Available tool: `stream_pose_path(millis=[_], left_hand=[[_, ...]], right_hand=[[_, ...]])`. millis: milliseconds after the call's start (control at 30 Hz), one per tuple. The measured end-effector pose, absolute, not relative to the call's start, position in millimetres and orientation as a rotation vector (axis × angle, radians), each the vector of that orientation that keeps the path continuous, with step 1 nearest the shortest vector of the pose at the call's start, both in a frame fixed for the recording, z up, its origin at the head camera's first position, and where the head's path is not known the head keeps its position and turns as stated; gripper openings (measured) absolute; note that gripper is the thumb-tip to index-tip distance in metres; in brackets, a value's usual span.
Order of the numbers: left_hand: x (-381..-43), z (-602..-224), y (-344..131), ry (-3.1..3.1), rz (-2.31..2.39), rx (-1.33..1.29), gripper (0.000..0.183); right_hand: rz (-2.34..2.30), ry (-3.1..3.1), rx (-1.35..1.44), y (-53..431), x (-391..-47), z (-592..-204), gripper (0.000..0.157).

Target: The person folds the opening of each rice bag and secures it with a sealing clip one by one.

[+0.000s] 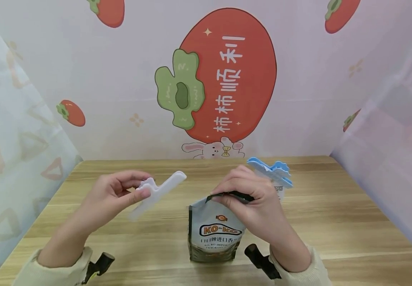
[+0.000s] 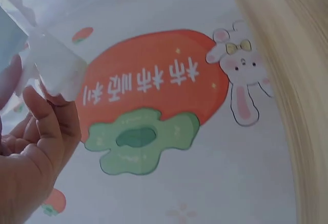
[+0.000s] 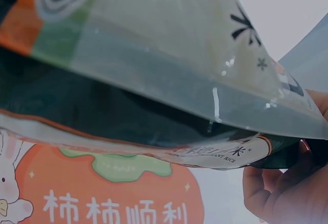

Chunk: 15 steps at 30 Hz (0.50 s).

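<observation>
My left hand [image 1: 111,194] pinches a white plastic bag clip [image 1: 168,184] between thumb and fingers, its long bar slanting up to the right. The left wrist view shows the same clip [image 2: 59,70] as a pale, blurred shape at the fingertips. Over on the right, my right hand [image 1: 254,198] grips the gathered top edge of a rice bag [image 1: 214,248] printed KO-KO, which stands upright on the table. The bag's side [image 3: 148,55] fills much of the right wrist view, with fingers at its far edge. The clip is apart from the bag.
Behind my right hand lie blue bag clips [image 1: 272,170], by a pale item with a small printed label [image 1: 279,191] partly hidden by the hand. The wooden table [image 1: 149,246] ends at a patterned cloth backdrop [image 1: 120,71], with cloth walls on both sides.
</observation>
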<state>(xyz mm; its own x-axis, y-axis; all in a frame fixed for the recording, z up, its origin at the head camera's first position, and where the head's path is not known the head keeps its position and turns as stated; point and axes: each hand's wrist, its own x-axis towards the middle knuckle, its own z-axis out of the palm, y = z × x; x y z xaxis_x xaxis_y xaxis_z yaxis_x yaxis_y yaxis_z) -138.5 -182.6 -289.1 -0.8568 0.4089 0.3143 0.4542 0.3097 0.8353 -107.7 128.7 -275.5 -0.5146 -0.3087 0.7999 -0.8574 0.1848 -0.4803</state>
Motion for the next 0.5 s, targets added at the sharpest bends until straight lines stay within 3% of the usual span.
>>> stream_pose_path(millis=[500], left_hand=[[-102, -302, -163, -2.506, -1.635, -0.749, 0.018]], right_hand=[[1.322, -1.92, 1.089, 128, -108, -275, 0.025]])
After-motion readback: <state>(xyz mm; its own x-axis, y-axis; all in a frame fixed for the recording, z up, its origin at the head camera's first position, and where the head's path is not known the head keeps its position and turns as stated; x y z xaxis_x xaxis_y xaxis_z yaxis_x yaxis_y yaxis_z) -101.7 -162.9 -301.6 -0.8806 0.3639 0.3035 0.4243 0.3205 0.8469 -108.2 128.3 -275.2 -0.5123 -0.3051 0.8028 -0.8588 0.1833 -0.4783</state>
